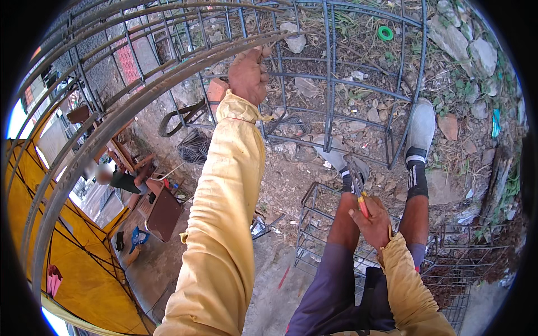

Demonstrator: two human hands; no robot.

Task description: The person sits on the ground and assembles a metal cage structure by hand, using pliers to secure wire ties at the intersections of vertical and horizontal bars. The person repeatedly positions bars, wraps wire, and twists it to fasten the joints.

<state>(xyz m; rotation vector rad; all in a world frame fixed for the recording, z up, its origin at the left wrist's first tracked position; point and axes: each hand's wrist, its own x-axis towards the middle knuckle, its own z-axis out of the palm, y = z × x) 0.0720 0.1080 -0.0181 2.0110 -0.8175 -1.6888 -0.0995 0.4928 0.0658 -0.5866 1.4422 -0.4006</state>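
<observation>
1. Currently my left hand (248, 74) is raised at arm's length, its grip closed around the long curved rebar bundle (168, 73) that arcs from the upper middle down to the lower left of the view.
2. My left forearm is covered by a yellow sleeve (224, 224) that runs from the lower edge up to the wrist.
3. My right hand (372, 224) sits low, just above my right thigh, with its grip closed on a pair of pliers (358, 193) with red and yellow handles; the metal nose points up and away from me.
4. The rebar bundle is part of a large rebar cage (336, 84) of dark bars and square ties, which stands in front of me and fills the upper half of the view.
5. My two feet, in grey shoes, rest on the lower bars of that cage: the right shoe (421, 126) on the right-hand corner, the left shoe (336, 159) near the middle and partly hidden behind the pliers.
6. A smaller rebar cage (314, 224) lies on the ground under my legs, and another one (465, 252) lies to the right of them.
7. The ground below (358, 61) is bare earth with stones, dry leaves and a small green ring (385, 33).
8. A coil of tie wire (193, 147) lies on the ground left of my raised arm.
9. At lower left another person (120, 178) is beside a brown bench (162, 210), next to yellow sheeting (84, 280).
</observation>
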